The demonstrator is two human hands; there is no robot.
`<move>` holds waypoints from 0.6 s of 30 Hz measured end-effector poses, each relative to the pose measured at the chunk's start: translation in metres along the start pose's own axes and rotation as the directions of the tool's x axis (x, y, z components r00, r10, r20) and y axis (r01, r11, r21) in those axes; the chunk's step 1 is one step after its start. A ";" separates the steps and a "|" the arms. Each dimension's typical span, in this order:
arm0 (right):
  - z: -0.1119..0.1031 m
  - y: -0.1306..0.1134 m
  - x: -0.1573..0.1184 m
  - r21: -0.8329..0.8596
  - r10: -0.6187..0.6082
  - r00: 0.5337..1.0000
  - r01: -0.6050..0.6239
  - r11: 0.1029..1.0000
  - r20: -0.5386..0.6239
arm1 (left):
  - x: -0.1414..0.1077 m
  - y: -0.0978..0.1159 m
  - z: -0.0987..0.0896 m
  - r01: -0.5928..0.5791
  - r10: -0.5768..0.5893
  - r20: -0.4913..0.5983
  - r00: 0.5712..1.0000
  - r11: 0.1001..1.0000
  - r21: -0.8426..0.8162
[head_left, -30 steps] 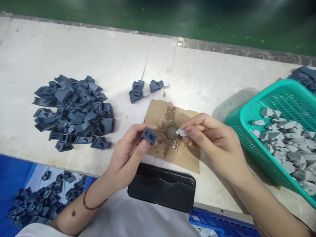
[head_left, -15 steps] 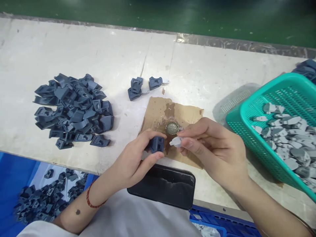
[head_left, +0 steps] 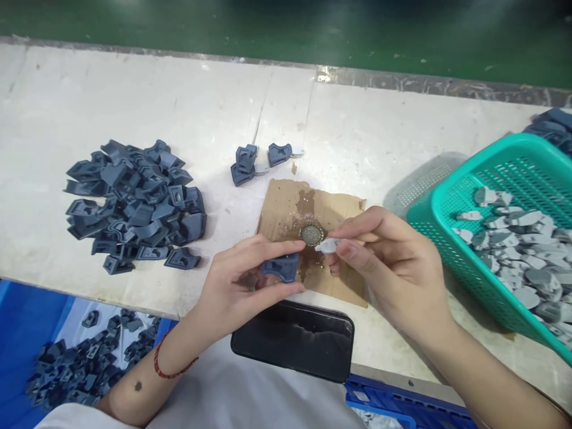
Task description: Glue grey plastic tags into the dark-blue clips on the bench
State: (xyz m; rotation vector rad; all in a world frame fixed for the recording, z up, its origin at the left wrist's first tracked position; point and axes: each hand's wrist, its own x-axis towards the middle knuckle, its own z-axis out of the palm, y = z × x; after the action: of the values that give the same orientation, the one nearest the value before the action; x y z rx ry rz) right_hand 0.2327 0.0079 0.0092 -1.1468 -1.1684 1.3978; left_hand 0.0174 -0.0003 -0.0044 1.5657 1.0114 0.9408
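Between the thumb and fingers of my left hand (head_left: 243, 274) is a dark blue-grey plastic part (head_left: 280, 268), its curved side facing me. My right hand (head_left: 388, 262) pinches a small light grey plastic piece (head_left: 329, 245), narrow tip pointing left. A gap separates the two parts. Just behind them a small round dish (head_left: 311, 235) with a beaded rim sits on a stained piece of cardboard (head_left: 286, 202). Farther back lie a few dark parts, one of them a dark part (head_left: 279, 155) with a light grey piece sticking out of its right end.
A heap of dark parts (head_left: 138, 202) lies at left. At right stands a green basket (head_left: 429, 220) of light grey pieces (head_left: 513, 238). A black phone (head_left: 292, 342) lies at the table's front edge. Below left, a blue bin (head_left: 18, 333) contains more dark parts.
My left hand has turned the dark part, so its curved side shows instead of its end with openings. The light grey piece has moved slightly right and up with my right hand.
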 end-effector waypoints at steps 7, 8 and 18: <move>-0.003 0.003 0.000 0.130 -0.032 0.997 0.023 0.991 0.071 | 0.001 0.000 0.001 0.006 -0.004 0.069 0.998 1.000 -0.031; -0.002 0.003 -0.001 0.117 -0.044 0.996 0.035 0.993 0.078 | 0.001 -0.001 0.000 -0.004 0.005 0.085 0.996 1.000 -0.016; 0.000 -0.001 -0.003 -0.008 -0.038 0.993 0.039 0.999 0.112 | 0.002 0.000 -0.001 0.116 -0.111 0.050 0.993 0.985 -0.127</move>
State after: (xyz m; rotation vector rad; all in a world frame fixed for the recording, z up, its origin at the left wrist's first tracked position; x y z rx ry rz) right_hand 0.2333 0.0054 0.0107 -1.0589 -1.2719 1.4432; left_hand 0.0174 0.0017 -0.0036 1.4002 0.9791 0.8728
